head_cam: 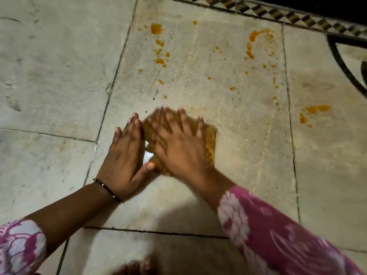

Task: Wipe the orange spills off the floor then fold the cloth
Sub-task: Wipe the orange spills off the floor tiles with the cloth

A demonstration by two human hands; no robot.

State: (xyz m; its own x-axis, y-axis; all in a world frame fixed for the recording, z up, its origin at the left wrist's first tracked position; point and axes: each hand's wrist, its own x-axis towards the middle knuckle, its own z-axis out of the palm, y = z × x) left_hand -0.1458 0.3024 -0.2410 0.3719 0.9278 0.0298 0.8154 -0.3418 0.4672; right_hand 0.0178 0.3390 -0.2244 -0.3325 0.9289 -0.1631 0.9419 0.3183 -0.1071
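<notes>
cloth: one orange cloth lies flat on the floor under your hands.
right hand: fingers spread, blurred, pressing cloth to wipe.
left hand: fingers straight, flat beside the cloth, thumb touching its edge, likely bracing.
spills: four larger patches, many droplets, unwiped beyond the cloth.

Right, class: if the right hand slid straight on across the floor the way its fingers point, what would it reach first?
Probably the small orange spot just beyond the right hand, which presses the cloth; larger orange spills lie farther along.
</notes>
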